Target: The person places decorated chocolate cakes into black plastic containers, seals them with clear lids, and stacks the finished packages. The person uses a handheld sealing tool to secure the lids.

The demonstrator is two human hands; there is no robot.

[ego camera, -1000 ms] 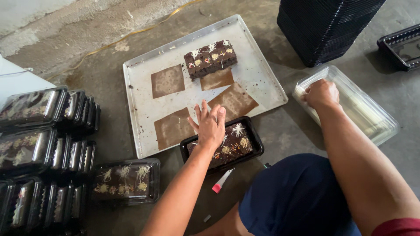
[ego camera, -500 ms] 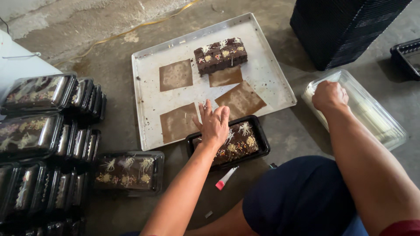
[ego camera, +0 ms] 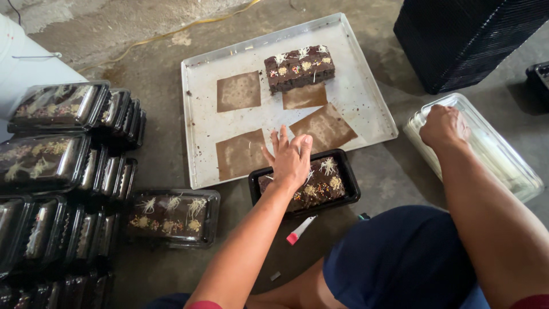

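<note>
Concrete floor: left hand stays spread flat on the boxed brownie; right hand, grip closed, still clutches clear lids.

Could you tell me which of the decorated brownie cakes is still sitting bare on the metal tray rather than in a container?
The brownie at the far side of the baking tray; it alone has no black container or clear lid around it.

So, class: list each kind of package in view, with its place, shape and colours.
Open black tray: rectangular, beside the baking sheet, holds a decorated brownie under the left hand.
Closed lidded box: black base, clear lid, left of it.
Stacked lidded boxes: far left.
Clear lids: right, under the right hand.
Stacked black trays: top right.
</note>
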